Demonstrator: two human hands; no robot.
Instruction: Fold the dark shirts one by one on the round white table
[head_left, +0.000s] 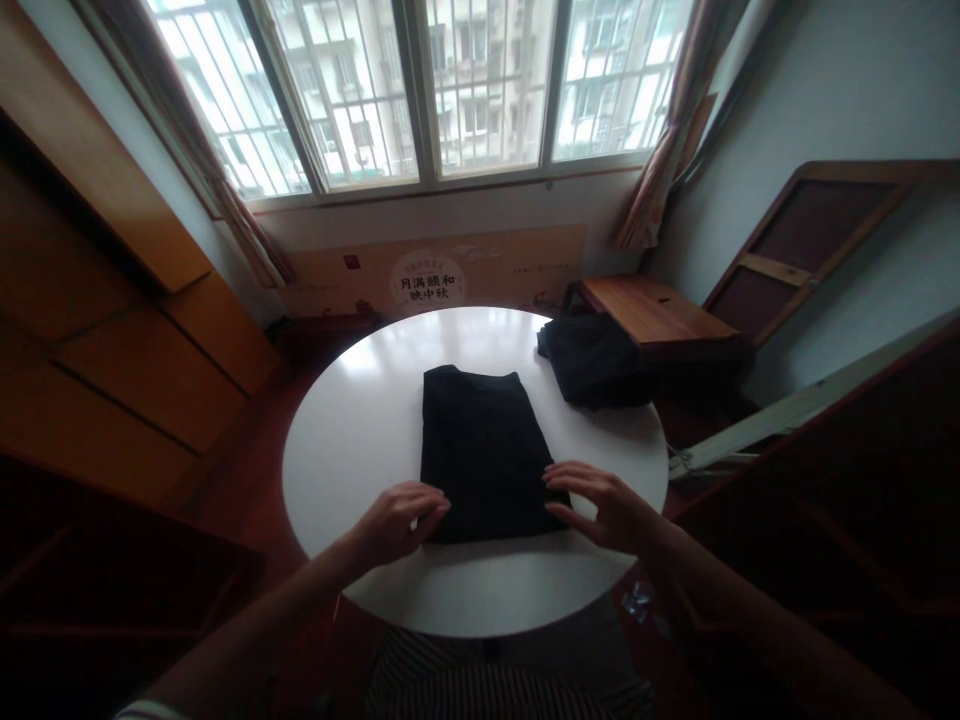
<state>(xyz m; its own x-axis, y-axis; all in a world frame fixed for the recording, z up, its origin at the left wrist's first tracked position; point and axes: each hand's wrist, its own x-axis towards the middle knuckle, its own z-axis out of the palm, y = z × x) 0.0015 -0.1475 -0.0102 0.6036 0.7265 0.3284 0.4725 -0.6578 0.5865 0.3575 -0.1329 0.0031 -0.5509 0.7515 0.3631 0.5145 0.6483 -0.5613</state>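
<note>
A folded black garment [484,450] lies flat as a rough rectangle on the round white table [352,430]; its exact kind does not show. My left hand [401,522] is at its near left edge, thumb and fingertips brought together on the cloth. On the opposite side, my right hand [600,505] rests at the near right edge with thumb and fingers apart, the fingertips touching the fabric. A second dark bundle of cloth [592,360] sits loosely heaped at the table's far right rim.
Behind the table's right side stands a low wooden table [660,305]. Wooden cabinets [142,370] line the left wall. A printed banner [480,270] runs below the barred window [480,90]. A framed panel [802,240] leans at the right wall.
</note>
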